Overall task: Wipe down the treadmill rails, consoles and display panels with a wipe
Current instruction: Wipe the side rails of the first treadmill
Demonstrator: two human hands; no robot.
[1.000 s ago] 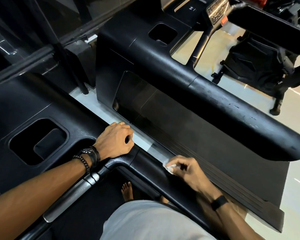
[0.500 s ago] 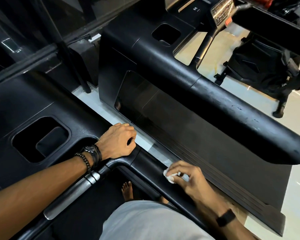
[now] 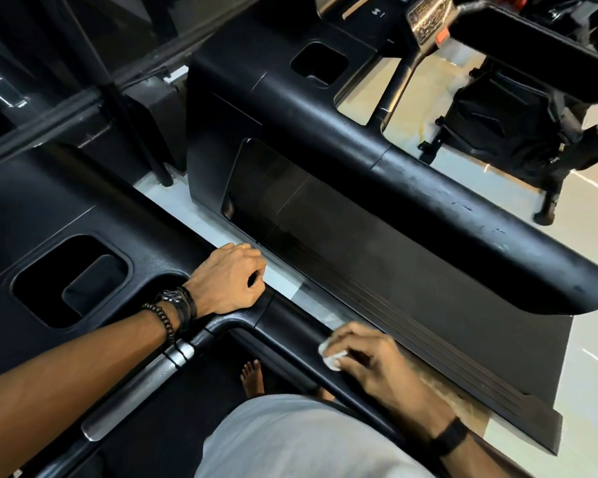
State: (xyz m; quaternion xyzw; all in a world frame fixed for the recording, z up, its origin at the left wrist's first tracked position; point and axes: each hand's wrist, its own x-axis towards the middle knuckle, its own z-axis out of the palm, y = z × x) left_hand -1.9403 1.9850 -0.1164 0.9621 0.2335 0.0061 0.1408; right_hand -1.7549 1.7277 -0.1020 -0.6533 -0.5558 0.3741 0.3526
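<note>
rail-wiping step: right hand (image 3: 370, 360) pinches the wipe (image 3: 330, 357) onto the side rail (image 3: 290, 326) — left hand (image 3: 230, 279), fingers curled, grips the rail's corner. next, likely slide the wipe along with steady pressure.

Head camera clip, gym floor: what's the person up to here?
A person is cleaning a treadmill. The right hand presses a small white wipe onto the black side rail on their right. The left hand grips the corner where that rail meets the console, as if for support. A bare foot shows on the belt below. A second treadmill stands alongside, untouched.
</note>
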